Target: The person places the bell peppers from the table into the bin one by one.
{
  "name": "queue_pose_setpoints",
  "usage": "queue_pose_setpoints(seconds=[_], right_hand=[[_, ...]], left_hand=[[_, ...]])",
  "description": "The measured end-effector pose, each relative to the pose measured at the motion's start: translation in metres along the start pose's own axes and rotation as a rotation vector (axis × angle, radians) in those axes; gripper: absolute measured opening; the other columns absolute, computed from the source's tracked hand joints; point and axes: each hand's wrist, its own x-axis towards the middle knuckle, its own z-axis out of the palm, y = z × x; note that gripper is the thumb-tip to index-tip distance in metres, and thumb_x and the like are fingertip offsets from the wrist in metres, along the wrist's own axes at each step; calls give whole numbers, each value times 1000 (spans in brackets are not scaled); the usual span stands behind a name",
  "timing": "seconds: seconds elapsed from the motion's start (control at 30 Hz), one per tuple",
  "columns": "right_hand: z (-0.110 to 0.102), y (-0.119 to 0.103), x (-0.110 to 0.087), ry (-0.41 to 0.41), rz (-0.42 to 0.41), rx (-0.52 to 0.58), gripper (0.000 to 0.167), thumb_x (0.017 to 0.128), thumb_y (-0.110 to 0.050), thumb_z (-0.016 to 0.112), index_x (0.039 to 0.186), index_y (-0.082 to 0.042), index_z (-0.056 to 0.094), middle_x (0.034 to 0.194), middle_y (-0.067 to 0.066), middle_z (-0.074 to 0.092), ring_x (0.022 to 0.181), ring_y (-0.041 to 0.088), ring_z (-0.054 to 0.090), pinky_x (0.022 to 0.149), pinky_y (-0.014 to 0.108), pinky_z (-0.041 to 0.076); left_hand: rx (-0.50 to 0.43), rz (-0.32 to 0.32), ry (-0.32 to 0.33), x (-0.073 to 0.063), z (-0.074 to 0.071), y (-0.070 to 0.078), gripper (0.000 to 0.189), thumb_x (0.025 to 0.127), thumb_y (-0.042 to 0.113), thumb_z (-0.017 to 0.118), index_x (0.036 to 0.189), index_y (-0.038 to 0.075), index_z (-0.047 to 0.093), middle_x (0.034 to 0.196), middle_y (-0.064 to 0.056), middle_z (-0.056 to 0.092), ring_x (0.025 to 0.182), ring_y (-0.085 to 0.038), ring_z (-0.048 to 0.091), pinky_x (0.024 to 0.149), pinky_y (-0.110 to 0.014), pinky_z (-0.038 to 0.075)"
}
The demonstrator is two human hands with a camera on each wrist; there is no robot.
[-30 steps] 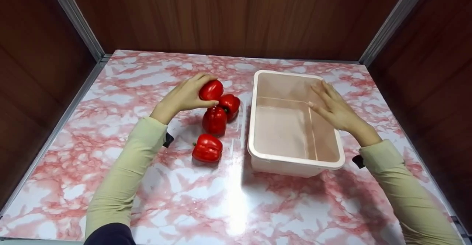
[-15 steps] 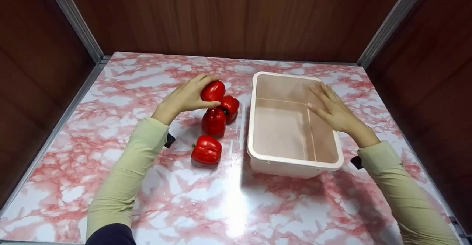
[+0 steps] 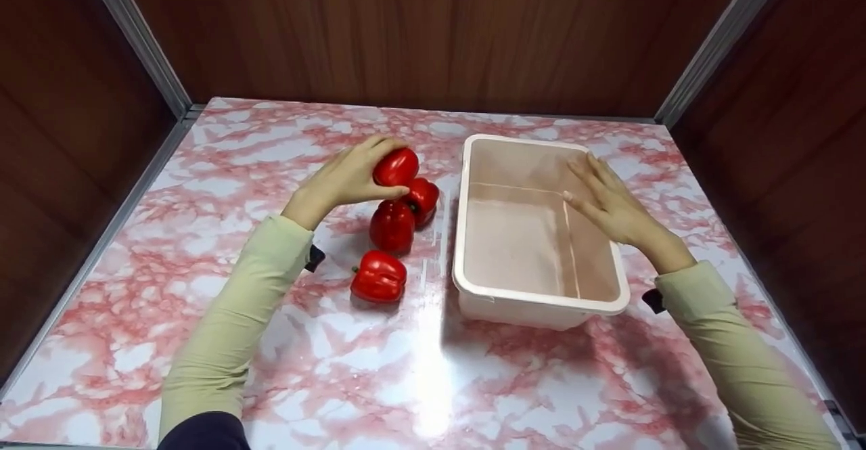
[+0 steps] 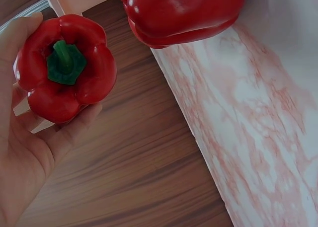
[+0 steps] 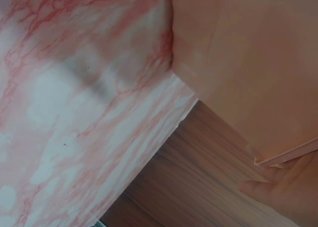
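Holding one red pepper (image 3: pixel 396 166) in a curled left hand (image 3: pixel 348 174), near three more peppers (image 3: pixel 392 228) (super shiny ones) on the worktop (image 3: pixel 325 382). Got the right hand (image 3: pixel 614 208), pretty much straight-fingered, at the rim of the pale tub (image 3: pixel 514 312).

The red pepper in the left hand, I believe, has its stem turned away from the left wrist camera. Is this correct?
Not quite: the stem is turned toward that camera, not away from it. The left wrist view shows the green stem facing the lens, near the middle of the red pepper. The pepper is indeed in the left hand.
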Motion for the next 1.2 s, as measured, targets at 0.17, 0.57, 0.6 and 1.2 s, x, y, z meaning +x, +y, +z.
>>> queue_pose_setpoints(seconds=[0.17,0.57,0.6,1.2], right_hand=[[0,0,0,3,1,-5,63,94,-49,42,148,-24,21,156,9,-1,141,34,-5,107,64,1],[0,2,-1,-3,-1,24,64,94,-49,43,148,-23,22,156,12,0,141,33,-8,107,63,0],[0,2,-1,-2,-3,22,64,94,-49,44,148,-23,22,156,11,0,141,33,-7,107,63,0],[1,3,1,11,-8,20,64,94,-48,44,148,-23,22,155,13,1,141,34,-5,108,62,1]], left_hand=[[-3,13,4,1,-1,2,69,77,55,65,135,27,43,131,-4,45,107,-24,53,84,-46,51],[14,27,13,4,-2,9,69,76,54,67,135,24,44,127,-5,49,104,-23,54,85,-43,51],[15,27,13,4,-2,9,70,76,54,67,135,24,44,127,-5,49,104,-23,54,85,-43,50],[25,73,26,9,-1,13,71,76,56,66,135,23,44,129,-5,48,105,-24,54,85,-43,50]])
